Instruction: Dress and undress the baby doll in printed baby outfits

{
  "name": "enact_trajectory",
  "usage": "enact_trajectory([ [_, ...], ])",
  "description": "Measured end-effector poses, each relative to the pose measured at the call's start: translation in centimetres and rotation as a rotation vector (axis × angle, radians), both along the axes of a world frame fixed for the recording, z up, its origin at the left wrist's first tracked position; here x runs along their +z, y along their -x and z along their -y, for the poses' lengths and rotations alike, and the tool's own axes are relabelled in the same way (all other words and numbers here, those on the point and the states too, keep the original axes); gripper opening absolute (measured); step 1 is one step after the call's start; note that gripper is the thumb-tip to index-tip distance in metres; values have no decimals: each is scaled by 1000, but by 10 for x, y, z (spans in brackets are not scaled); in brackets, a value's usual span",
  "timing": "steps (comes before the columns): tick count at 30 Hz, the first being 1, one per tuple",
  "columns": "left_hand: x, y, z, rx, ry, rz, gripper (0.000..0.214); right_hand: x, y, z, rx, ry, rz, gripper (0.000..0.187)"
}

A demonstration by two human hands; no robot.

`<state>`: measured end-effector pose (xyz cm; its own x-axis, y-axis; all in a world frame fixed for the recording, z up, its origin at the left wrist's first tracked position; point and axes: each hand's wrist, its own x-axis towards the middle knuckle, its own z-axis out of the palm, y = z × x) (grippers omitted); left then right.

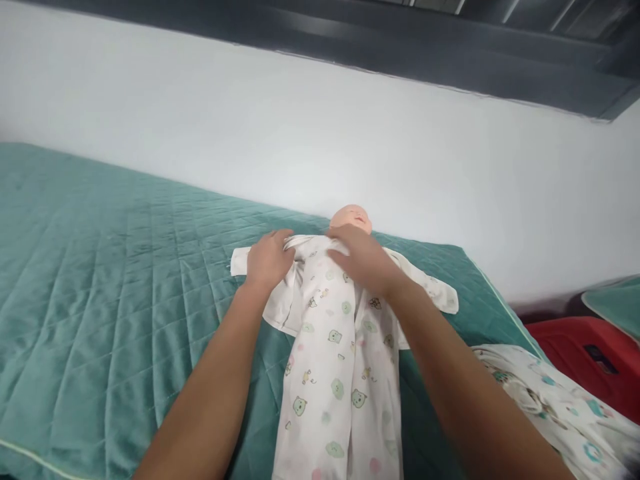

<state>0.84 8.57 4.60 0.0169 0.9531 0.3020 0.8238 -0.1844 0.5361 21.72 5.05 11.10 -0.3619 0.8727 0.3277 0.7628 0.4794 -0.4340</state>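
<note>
A baby doll [352, 217] lies on its back, its head nearest the wall. White baby clothes [333, 333] printed with small green bears and pink dots cover its body, and the sleeves spread out to both sides. My left hand [270, 259] rests at the shoulder on the left, its thumb and fingers apart at a gathered fold of the cloth. Just below the doll's chin, my right hand [361, 259] is over the chest part, slightly blurred, with the thumb spread from the fingers. The doll's neck is hidden behind that hand.
The doll lies on a green quilted bed cover [125, 287] that runs up to a white wall [280, 147]. At the lower right lies another patterned white cloth [565, 407]. A red plastic stool or chair [590, 353] stands beside the bed's right edge.
</note>
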Motion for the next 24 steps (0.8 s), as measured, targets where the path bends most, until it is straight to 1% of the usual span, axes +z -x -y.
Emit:
enact_trajectory([
  [1, 0, 0, 0, 13, -1, 11, 45, 1, 19, -7, 56, 44, 68, 26],
  [2, 0, 0, 0, 24, 4, 27, 42, 0, 36, -15, 72, 85, 142, 21],
  [4, 0, 1, -2, 53, 20, 56, 39, -6, 60, -31, 54, 115, 315, 15],
  [6, -1, 2, -4, 84, 38, 70, 37, -12, 74, -44, 49, 117, 471, 17],
  [8, -2, 2, -7, 100, 62, 66, 36, -16, 81, -54, 71, 137, 568, 18],
  [11, -3, 1, -8, 106, 85, 42, 35, -15, 84, -62, 105, 191, 622, 15],
  [14, -3, 0, -8, 143, 68, 25, 34, -6, 83, -63, 120, 211, 667, 17],
  [19, -3, 2, -4, 167, 36, 11, 37, 11, 69, -56, 130, 170, 737, 32],
  [24, -5, 6, -4, 218, 89, 18, 41, 26, 53, -46, 72, 119, 810, 28],
])
